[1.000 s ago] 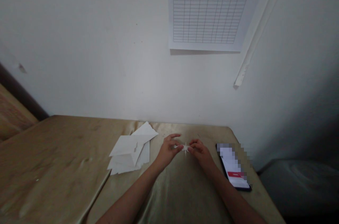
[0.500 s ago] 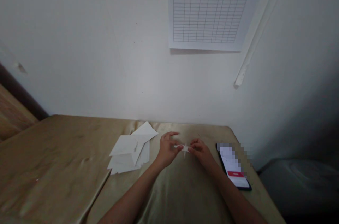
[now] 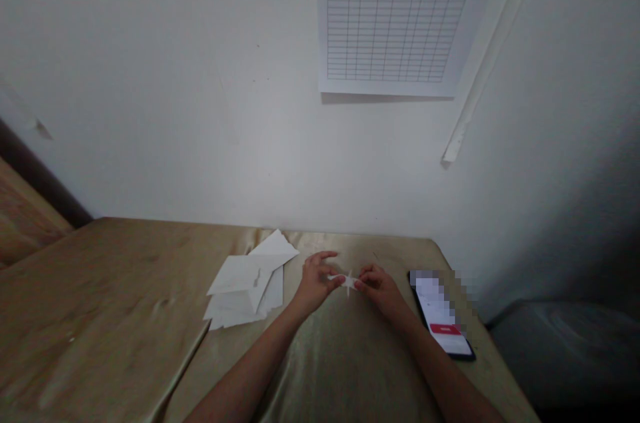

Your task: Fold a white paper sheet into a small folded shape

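Observation:
A small white folded paper piece (image 3: 349,281) with pointed tips hangs between my two hands above the brown cloth-covered table (image 3: 340,369). My left hand (image 3: 319,279) pinches its left side between thumb and index finger, with the other fingers raised. On the right side, my right hand (image 3: 377,286) grips it with thumb and fingertips, its other fingers curled. Several loose white sheets (image 3: 240,273) lie overlapping on the table to the left of my left hand.
A phone (image 3: 445,323) with a lit screen lies at the table's right side. Behind the table stands a white wall (image 3: 200,109) with a printed grid sheet (image 3: 395,29) on it. A wooden piece (image 3: 25,209) is at the far left.
Both hands stay almost where they were, still holding the small paper, which has tilted very slightly.

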Tool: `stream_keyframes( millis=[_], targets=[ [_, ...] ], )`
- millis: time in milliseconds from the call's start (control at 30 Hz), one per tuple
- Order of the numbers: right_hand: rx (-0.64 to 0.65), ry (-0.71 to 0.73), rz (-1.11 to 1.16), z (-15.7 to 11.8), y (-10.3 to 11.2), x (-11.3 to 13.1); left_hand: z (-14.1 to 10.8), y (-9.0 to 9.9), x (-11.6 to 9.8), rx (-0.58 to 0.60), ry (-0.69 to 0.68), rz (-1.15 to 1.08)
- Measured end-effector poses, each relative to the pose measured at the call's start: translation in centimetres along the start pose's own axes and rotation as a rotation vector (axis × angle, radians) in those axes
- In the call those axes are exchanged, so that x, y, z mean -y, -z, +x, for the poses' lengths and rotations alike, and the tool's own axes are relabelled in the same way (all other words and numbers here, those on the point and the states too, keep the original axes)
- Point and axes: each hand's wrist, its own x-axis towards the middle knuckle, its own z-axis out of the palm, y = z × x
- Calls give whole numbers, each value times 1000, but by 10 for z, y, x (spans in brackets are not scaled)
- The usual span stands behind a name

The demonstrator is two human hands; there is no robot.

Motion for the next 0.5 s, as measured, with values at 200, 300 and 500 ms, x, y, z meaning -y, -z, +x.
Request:
stream_keyframes(
  millis=[200,300,500],
  targets=[
    [-154,-23,-87,3,1,-5,0,-3,3,-55,-41,69],
    [-142,6,-107,2,1,-5,0,-3,2,-62,-56,85],
    [-105,51,-74,-1,-2,-2,0,-4,3,-53,-66,69]
  ],
)
